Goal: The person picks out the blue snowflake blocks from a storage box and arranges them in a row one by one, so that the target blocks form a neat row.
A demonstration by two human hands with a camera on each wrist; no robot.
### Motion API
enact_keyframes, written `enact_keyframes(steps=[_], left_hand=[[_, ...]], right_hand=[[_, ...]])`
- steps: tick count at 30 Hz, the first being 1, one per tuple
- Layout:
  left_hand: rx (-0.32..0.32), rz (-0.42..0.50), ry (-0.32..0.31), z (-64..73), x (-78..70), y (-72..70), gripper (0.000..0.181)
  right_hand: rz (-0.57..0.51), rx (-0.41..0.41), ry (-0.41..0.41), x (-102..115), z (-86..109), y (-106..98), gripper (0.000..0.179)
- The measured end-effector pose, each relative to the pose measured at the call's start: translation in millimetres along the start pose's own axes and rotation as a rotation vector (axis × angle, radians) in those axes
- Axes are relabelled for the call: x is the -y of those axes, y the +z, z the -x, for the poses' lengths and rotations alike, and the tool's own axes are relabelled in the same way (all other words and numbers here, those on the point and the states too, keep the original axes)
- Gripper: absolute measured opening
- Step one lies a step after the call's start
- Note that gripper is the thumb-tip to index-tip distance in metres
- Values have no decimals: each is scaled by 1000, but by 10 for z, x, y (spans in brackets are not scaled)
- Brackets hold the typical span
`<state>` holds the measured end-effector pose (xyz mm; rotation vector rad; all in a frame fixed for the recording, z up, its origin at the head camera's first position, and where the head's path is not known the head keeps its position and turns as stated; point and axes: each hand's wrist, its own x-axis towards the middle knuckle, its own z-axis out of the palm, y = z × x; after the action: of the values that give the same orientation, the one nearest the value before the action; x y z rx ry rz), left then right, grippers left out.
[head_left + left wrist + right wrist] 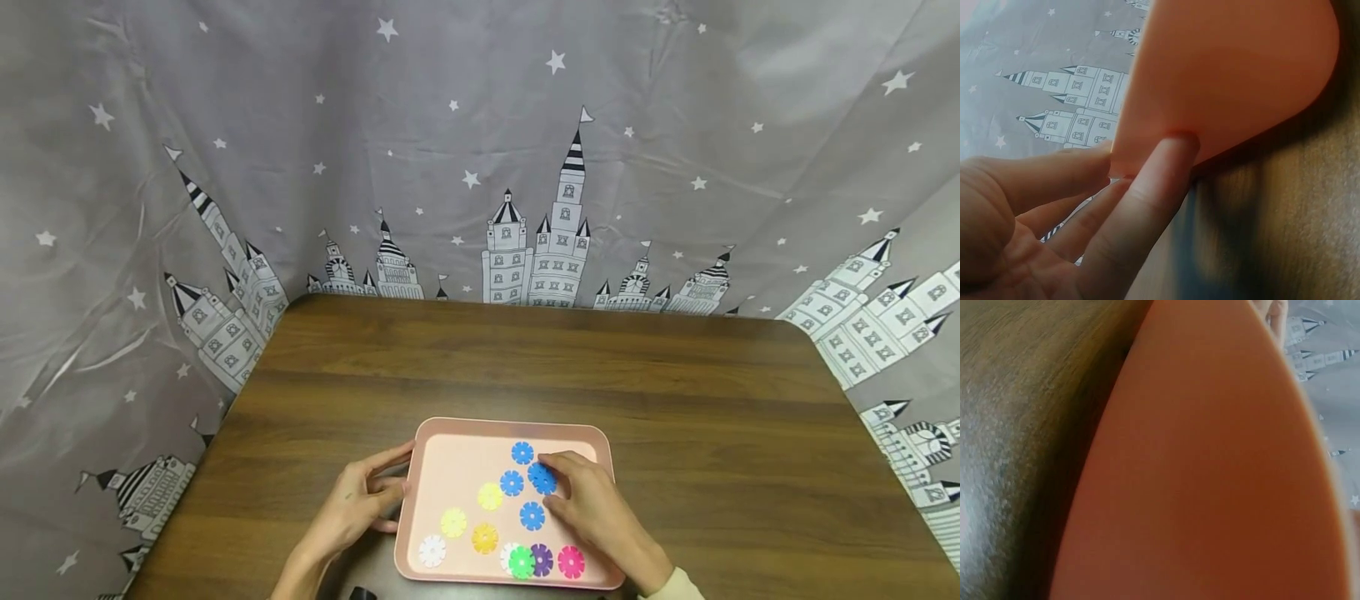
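A pink tray point(465, 577) holds several toothed plastic discs. My left hand point(360, 500) holds the tray's left side, with its thumb and fingers against the rim and outer wall; the left wrist view shows one fingertip point(1175, 150) pressed on that outer wall. Over the tray's right half, my right hand point(596, 508) has its thumb and index finger apart around a blue disc point(542, 478), which seems to overlap another. No firm grip on it shows. More blue discs lie nearby: an upper one point(522, 452), a left one point(512, 482) and a lower one point(532, 516).
Also in the tray are pale yellow discs point(491, 497), an orange-yellow disc point(485, 537), a white disc point(432, 551), a green disc point(521, 563), a purple disc point(543, 560) and a pink disc point(571, 562). A wooden table point(480, 358) lies under it, with a castle-print curtain point(450, 167) behind.
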<state>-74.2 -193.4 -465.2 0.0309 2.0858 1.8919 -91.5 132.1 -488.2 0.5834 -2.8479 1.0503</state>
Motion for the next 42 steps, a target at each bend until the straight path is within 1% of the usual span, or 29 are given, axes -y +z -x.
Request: enact_keyframes(steps=[9,11,13,16,23,28,33,37,42], left_hand=[[-6,-29,-21,11,8,-4,55],[-4,-32,-21,11,11,-3,55],[4,-25,-9,12,13,-7,55],[12,-15,4,18,13,-14,55],[3,-19,5,34,25,-24,56],[5,-25,7,40,32,-26,55],[10,-33,6,39,19,-17,56],[4,-46,-4,42,17,-19,56],[3,-60,-5,58,16,-27,56]], right_hand=[[39,-12,-17,4,4,41,44],[47,-13,-22,3,4,51,42],[61,-15,-30,8,5,58,40],[83,-21,-52,16,9,69,37],[145,-44,-133,22,29,109,32],[168,-53,-134,34,45,126,31],[164,-83,-142,40,56,39,32],[172,-148,-161,50,62,-104,33],[154,-223,-135,38,86,-314,35]])
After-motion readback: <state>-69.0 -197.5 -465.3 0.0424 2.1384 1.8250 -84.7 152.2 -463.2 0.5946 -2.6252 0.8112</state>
